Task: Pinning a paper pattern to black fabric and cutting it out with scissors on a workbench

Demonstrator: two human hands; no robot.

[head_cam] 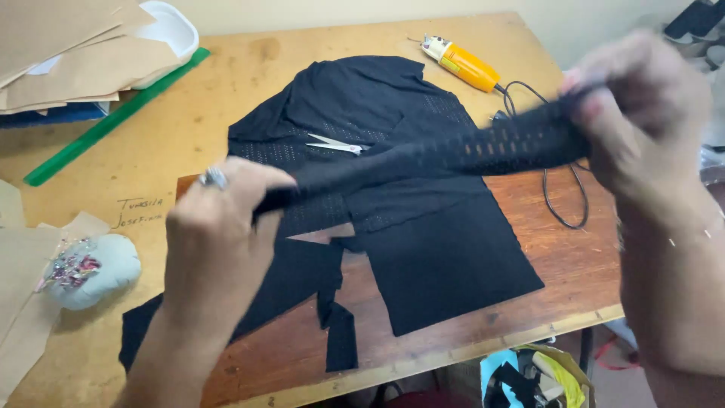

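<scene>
1. A black perforated strip [468,151] was stretched between both hands, above the black cloth [445,257] on the table [226,91].
2. The left hand [215,227], ringed, was fisted around the strip's lower end; the right hand [642,113], raised and blurred, pinched its upper end.
3. Scissors [336,143] lay on the cloth; an orange cutter [464,64] lay beyond, a green ruler [113,121] beside brown paper [68,53], and a pincushion [91,268] at left.
</scene>
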